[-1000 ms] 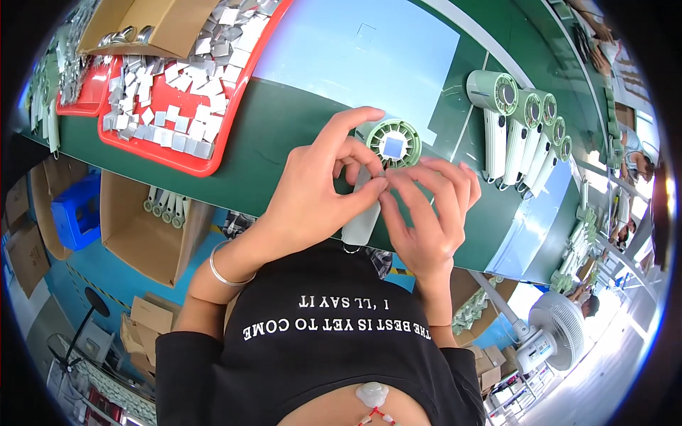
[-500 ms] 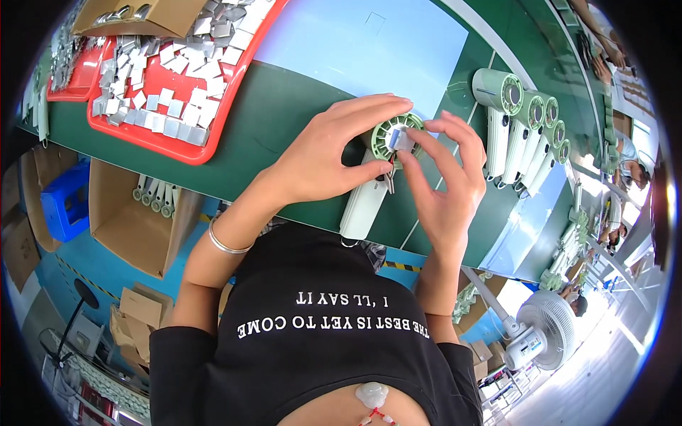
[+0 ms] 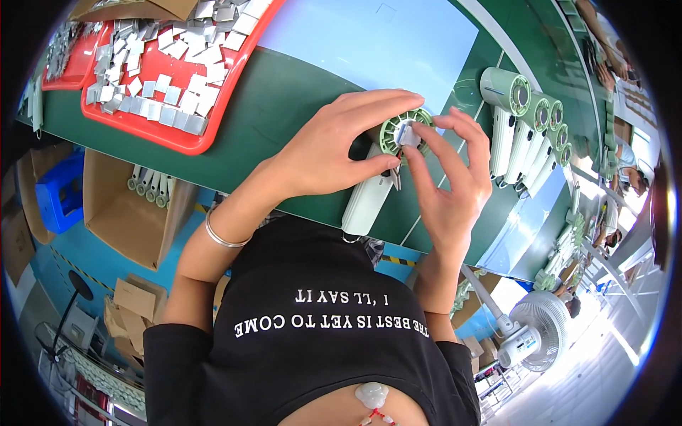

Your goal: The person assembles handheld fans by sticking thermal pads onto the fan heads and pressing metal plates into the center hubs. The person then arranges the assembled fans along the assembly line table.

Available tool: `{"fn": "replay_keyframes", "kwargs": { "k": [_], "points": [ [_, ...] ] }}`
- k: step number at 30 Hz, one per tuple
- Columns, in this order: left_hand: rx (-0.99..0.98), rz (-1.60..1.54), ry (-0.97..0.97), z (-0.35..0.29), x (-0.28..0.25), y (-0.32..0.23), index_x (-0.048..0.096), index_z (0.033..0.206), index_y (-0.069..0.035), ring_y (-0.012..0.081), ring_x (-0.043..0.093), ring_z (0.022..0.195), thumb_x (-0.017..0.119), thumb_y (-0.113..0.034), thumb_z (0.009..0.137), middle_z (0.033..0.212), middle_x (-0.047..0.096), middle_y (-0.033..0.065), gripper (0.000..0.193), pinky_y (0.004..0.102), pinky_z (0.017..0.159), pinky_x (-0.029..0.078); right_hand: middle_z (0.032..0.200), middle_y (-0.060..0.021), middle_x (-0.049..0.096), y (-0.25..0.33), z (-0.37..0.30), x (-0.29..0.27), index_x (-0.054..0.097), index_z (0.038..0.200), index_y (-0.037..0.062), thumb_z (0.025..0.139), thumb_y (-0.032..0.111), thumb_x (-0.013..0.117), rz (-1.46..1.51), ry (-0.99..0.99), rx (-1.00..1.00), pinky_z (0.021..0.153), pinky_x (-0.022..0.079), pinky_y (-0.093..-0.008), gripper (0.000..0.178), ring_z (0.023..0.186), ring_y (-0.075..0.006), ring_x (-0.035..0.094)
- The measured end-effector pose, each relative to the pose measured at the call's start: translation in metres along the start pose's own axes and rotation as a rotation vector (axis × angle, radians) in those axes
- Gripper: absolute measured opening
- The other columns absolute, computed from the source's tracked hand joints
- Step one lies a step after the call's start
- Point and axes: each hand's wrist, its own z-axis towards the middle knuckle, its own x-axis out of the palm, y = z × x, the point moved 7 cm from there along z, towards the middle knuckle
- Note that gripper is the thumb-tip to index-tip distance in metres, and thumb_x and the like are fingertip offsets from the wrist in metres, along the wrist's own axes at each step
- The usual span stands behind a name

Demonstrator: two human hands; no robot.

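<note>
A pale green handheld fan [image 3: 368, 200] lies on the table, its handle toward me and its round slotted head [image 3: 389, 131] facing up. My left hand [image 3: 323, 145] curves round the left side of that head, thumb low by some short wires [image 3: 396, 177] and fingers along the top. Between the thumb and fingertips of my right hand [image 3: 455, 167] is a small silvery square plate [image 3: 410, 135] with a bluish edge. It sits over the centre of the head; whether it touches the inside is hidden by my fingers.
On the left of the green table [image 3: 277, 92], a red tray [image 3: 192, 145] holds many loose silvery squares. A pale blue sheet [image 3: 383, 42] lies beyond my hands. Several similar handheld fans [image 3: 508, 138] stand in a row at right. Below are an open carton [image 3: 128, 227] and a blue stool [image 3: 60, 192].
The view has shifted slightly, so the fan and both hands appear a little further right. My grip on the fan and the square plate looks much the same.
</note>
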Motion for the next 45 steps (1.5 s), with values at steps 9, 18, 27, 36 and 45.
{"fn": "replay_keyframes", "kwargs": {
  "k": [9, 18, 27, 36, 45],
  "points": [
    [-0.014, 0.019, 0.001, -0.001, 0.0, -0.001, 0.054, 0.144, -0.013, 0.0286, 0.051, 0.135, 0.077, -0.008, 0.078, 0.145, 0.056, 0.0068, 0.07, 0.042, 0.113, 0.041, 0.111, -0.0092, 0.064, 0.001, 0.0, 0.001, 0.077, 0.1, 0.0063, 0.071, 0.0, 0.082, -0.01, 0.01, 0.008, 0.093, 0.052, -0.0423, 0.03, 0.114, -0.0323, 0.063],
    [-0.015, 0.019, 0.007, 0.0, 0.001, -0.002, 0.054, 0.144, -0.012, 0.0285, 0.051, 0.135, 0.077, -0.008, 0.078, 0.145, 0.056, 0.0067, 0.07, 0.0417, 0.113, 0.041, 0.112, -0.009, 0.063, -0.003, 0.001, 0.002, 0.077, 0.101, 0.0061, 0.072, 0.0, 0.081, 0.028, 0.049, 0.054, 0.093, 0.052, -0.0408, 0.03, 0.113, -0.0303, 0.064],
    [-0.01, 0.016, -0.012, -0.002, 0.001, -0.001, 0.052, 0.145, -0.011, 0.0295, 0.05, 0.134, 0.08, -0.01, 0.076, 0.146, 0.055, 0.0076, 0.074, 0.0417, 0.113, 0.041, 0.114, -0.0104, 0.063, -0.012, 0.002, 0.004, 0.076, 0.1, 0.004, 0.072, 0.001, 0.081, 0.312, 0.036, 0.223, 0.096, 0.049, -0.0373, 0.029, 0.111, -0.0254, 0.062],
    [-0.026, -0.009, 0.02, 0.0, 0.003, 0.003, 0.052, 0.143, -0.009, 0.0322, 0.052, 0.134, 0.08, -0.011, 0.075, 0.144, 0.056, 0.0106, 0.074, 0.0429, 0.111, 0.043, 0.118, -0.0095, 0.06, -0.027, 0.0, 0.016, 0.074, 0.095, 0.0003, 0.072, -0.004, 0.08, 0.411, 0.086, 0.207, 0.094, 0.048, -0.0336, 0.024, 0.108, -0.0221, 0.06],
    [-0.034, -0.06, 0.029, 0.003, 0.002, 0.001, 0.053, 0.142, -0.008, 0.0323, 0.052, 0.134, 0.08, -0.01, 0.075, 0.144, 0.056, 0.0111, 0.072, 0.0424, 0.112, 0.042, 0.116, -0.009, 0.058, -0.027, 0.008, 0.017, 0.072, 0.09, -0.0011, 0.073, -0.004, 0.08, 0.47, 0.168, 0.285, 0.091, 0.047, -0.0307, 0.02, 0.103, -0.0185, 0.059]
  ]
}}
